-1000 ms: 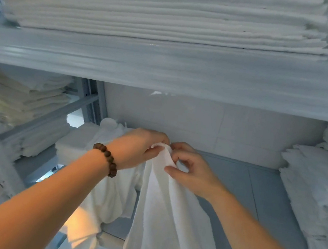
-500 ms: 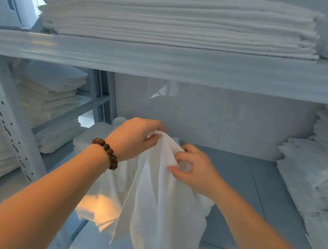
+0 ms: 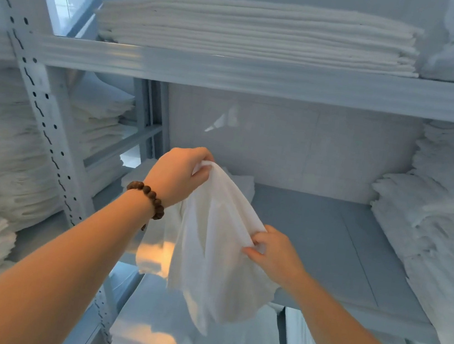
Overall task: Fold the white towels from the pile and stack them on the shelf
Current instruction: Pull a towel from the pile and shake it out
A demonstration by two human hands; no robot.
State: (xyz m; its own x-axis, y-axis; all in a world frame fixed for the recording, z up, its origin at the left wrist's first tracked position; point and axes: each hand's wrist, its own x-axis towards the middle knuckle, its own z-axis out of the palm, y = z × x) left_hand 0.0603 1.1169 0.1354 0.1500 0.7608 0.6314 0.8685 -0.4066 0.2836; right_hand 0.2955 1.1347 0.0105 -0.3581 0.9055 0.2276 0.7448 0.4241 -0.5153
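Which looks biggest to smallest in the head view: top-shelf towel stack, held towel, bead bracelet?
1. top-shelf towel stack
2. held towel, though it is nearer the camera
3. bead bracelet

Linen storeroom: metal shelving (image 3: 262,79), stacked towels (image 3: 257,30)

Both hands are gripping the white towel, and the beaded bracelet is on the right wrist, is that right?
Not quite: the head view shows the beaded bracelet on the left wrist, not the right. The left hand and right hand do both grip the white towel.
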